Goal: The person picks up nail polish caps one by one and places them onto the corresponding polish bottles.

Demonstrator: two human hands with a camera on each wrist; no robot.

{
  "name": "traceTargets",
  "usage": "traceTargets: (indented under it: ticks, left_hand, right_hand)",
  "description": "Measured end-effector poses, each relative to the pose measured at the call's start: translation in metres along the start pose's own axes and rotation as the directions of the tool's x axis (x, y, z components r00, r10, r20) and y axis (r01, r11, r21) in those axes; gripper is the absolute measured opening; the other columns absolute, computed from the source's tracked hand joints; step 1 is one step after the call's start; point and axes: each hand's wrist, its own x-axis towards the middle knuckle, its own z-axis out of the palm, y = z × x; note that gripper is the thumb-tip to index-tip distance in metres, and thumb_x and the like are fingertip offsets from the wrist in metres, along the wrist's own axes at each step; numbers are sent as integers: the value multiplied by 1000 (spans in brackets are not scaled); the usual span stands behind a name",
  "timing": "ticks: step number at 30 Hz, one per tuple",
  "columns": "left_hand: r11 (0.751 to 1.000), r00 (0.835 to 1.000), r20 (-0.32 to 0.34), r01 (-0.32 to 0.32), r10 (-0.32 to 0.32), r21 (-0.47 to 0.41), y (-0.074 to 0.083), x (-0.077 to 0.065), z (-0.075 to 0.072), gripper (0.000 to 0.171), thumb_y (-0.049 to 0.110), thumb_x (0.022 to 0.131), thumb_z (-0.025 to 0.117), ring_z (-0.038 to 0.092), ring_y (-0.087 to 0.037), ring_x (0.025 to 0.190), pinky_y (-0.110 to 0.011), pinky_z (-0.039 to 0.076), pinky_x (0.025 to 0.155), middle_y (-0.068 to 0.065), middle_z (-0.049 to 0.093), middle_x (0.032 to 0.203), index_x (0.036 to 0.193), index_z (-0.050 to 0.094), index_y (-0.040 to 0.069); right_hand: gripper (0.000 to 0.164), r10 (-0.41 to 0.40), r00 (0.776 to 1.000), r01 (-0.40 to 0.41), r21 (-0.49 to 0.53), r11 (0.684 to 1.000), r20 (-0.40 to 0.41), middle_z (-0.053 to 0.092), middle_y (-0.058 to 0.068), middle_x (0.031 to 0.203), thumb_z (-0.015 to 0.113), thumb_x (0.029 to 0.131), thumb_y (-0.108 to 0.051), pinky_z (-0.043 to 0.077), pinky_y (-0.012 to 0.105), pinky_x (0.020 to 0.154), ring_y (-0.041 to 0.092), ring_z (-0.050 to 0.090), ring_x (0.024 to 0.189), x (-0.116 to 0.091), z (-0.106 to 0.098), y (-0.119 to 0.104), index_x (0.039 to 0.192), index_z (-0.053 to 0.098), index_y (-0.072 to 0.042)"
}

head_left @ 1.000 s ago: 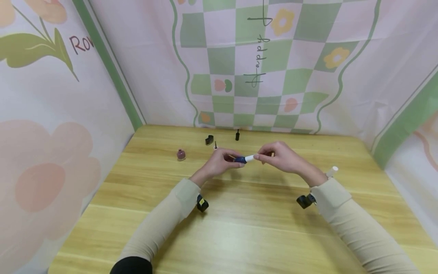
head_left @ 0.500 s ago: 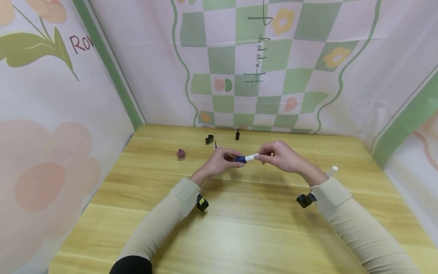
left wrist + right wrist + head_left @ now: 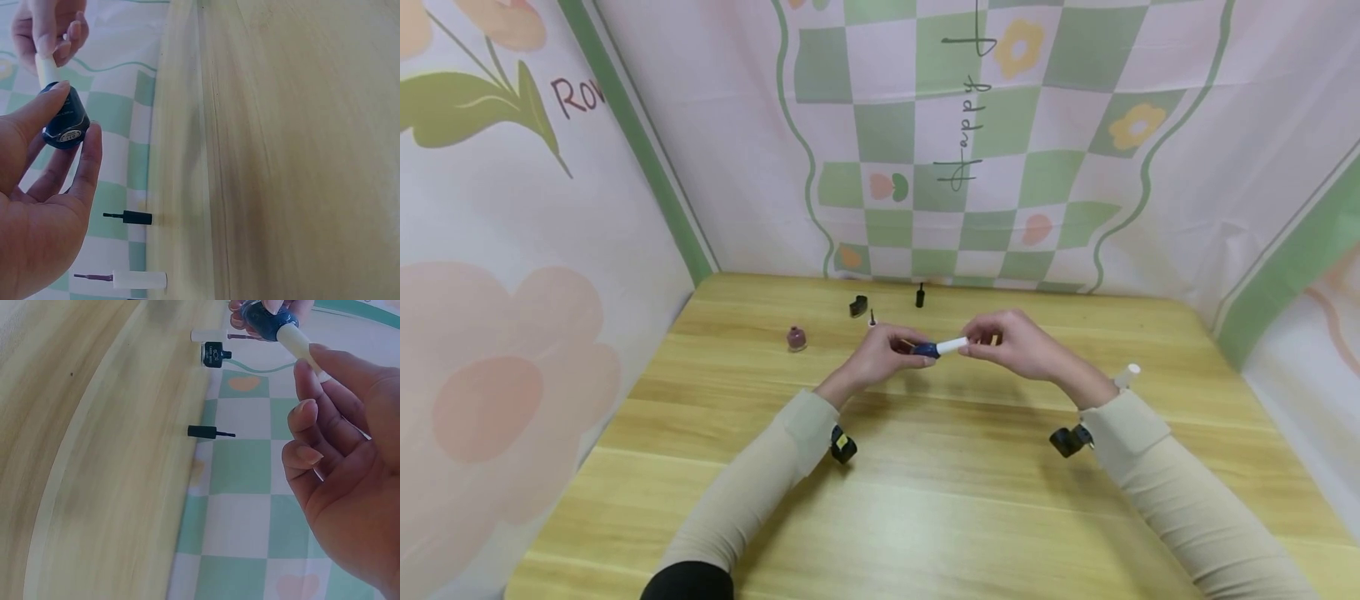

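Note:
My left hand (image 3: 883, 357) holds a dark blue nail polish bottle (image 3: 927, 350) between thumb and fingers, tipped on its side above the table. Its base and round label (image 3: 70, 135) show in the left wrist view. A long white cap (image 3: 952, 345) sits at the bottle's neck and points right. Near that cap's far end, the thumb and index finger of my right hand (image 3: 1015, 342) pinch it. In the right wrist view, the other fingers of the right hand (image 3: 350, 444) are loosely curled, and the cap (image 3: 297, 344) meets the bottle.
Capless mauve (image 3: 797, 338) and black (image 3: 859, 307) polish bottles stand at the back left of the wooden table (image 3: 925, 500). A white brush cap (image 3: 139, 279) and a black brush cap (image 3: 921, 297) stand brush-up. Behind my right wrist rises a white stick-like thing (image 3: 1129, 374), partly hidden.
The right fingertips have shifted slightly toward the cap's outer end, so more of the white cap shows. My left hand and the bottle are nearly still.

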Motion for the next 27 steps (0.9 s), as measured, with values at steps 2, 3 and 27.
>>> traceTargets:
  ticks: [2, 3, 27]
  left_hand:
    - [1000, 1000, -2, -15, 15, 11, 0, 0, 0, 25, 19, 90, 81, 67, -21, 86, -43, 59, 78, -4, 75, 105, 114, 78, 13]
    - [1000, 1000, -3, -23, 23, 16, 1, 0, 0, 25, 19, 90, 81, 67, -21, 86, -39, 59, 76, -3, 75, 105, 114, 78, 13]
    - [999, 1000, -2, -18, 19, 43, -2, 1, 3, 26, 19, 90, 82, 68, -19, 84, -29, 57, 71, 0, 75, 101, 115, 78, 12]
  right_hand:
    - [8, 7, 1000, -7, 9, 1000, 2, 72, 0, 83, 73, 97, -17, 47, 28, 55, 18, 57, 65, 0, -1, -1, 101, 76, -11]
    - [7, 11, 1000, -11, 12, 1000, 4, 72, 0, 82, 73, 97, -16, 46, 28, 55, 18, 57, 65, 0, -1, -1, 100, 76, -11]
    - [15, 15, 1000, -15, 29, 999, -4, 73, 5, 82, 66, 102, -23, 44, 28, 52, 17, 52, 60, -1, 2, 5, 96, 77, -14]
